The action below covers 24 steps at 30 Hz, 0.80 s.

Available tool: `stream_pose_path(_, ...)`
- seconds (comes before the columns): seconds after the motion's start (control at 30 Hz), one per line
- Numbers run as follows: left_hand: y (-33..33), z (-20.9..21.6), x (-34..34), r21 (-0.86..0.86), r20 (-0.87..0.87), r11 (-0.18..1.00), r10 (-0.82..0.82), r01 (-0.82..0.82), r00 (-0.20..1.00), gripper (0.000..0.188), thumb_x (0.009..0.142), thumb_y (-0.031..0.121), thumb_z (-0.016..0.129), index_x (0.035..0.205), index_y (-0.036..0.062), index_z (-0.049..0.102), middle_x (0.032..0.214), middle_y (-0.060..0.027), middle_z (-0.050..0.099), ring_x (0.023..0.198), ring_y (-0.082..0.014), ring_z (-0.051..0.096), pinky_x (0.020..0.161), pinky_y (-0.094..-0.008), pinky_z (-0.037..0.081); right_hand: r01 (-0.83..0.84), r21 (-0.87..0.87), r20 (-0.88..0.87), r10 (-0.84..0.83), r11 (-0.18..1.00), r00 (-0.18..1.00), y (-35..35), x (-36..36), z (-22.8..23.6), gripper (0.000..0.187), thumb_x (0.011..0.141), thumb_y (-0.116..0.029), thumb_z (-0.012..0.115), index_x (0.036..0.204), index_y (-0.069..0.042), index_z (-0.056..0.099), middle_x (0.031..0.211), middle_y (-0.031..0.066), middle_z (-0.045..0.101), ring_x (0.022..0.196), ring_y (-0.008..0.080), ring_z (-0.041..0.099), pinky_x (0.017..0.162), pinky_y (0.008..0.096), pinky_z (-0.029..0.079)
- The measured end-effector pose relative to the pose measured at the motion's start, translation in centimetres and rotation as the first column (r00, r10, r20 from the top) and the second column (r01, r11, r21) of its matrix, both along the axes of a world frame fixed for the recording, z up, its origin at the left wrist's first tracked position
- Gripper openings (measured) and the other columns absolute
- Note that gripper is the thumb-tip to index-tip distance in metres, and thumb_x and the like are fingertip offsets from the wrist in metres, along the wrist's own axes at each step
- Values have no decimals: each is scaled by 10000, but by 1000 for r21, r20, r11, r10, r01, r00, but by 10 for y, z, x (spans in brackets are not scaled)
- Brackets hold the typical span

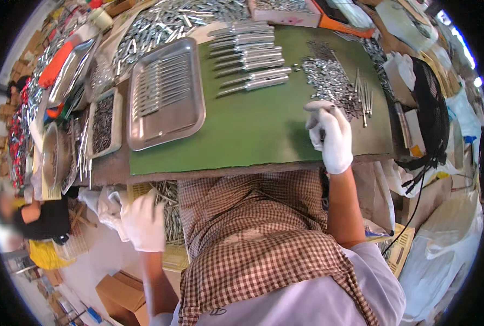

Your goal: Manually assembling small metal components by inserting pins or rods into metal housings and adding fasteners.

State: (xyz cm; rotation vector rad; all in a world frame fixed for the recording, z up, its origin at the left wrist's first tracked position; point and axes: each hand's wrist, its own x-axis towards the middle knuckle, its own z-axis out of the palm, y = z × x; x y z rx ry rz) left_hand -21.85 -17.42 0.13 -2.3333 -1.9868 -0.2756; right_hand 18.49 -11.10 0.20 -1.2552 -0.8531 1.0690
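My right hand (333,138), in a white glove, hovers over the green mat (242,136) just below a pile of small silvery metal parts (329,79). Its fingers are curled inward, and a dark bit shows by the palm; what they hold, if anything, is too small to name. My left hand (144,221), also gloved, is smeared by motion below the table's front edge. It is beside a yellow crate of long metal pieces (168,209), and its fingers are too blurred to read. Rows of silvery metal rods with thick sleeves (264,57) lie on the mat.
A steel tray (201,117) holds a row of thin metal rods. Left of it stands a bin of dark small parts (104,122). Several thin rods (365,100) lie right of the pile. A heap of metal pieces (171,19) covers the back. Another person (41,214) is at far left.
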Motion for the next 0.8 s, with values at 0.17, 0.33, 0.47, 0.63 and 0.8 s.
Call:
stream_pose_path(0.17,101,39,172,231,231,801,-597,553,768,285,835,166,657,1109,91,679,1045,-115,642,941,-313,609,848,-406,487,-27,-6,-15,27,1000,1000,-5,8,-5,253,972,-130,434,1116,-19,609,799,8,559,544,29,418,456,178,311)
stream_pose_path(0.33,185,11,240,176,100,826,-556,535,825,214,836,198,663,1020,93,640,1008,-114,630,935,-311,614,800,-419,500,-18,4,18,18,1000,1000,-10,-3,10,288,989,-157,444,1189,-47,618,823,-3,582,589,30,452,517,173,362)
stream_pose_path(0.47,197,8,248,76,-4,827,-559,557,829,185,836,215,665,984,106,647,962,-100,631,911,-306,611,790,-421,502,24,-99,151,-9,995,989,-18,14,9,247,979,-172,483,1062,-40,676,741,-29,562,602,39,446,564,204,382)
stream_pose_path(0.63,188,11,238,81,47,799,-601,596,798,199,807,185,679,980,89,656,976,-91,621,925,-308,597,800,-427,493,210,-79,542,-135,974,829,6,72,30,262,961,-245,519,983,-31,669,745,81,610,672,127,553,661,280,458)
stream_pose_path(0.8,203,20,278,175,109,746,-663,643,740,201,829,136,642,1025,95,646,981,-99,607,930,-309,602,806,-413,507,140,46,901,-101,989,422,80,122,41,290,924,-318,537,1003,-72,667,949,178,674,933,376,631,818,419,489)
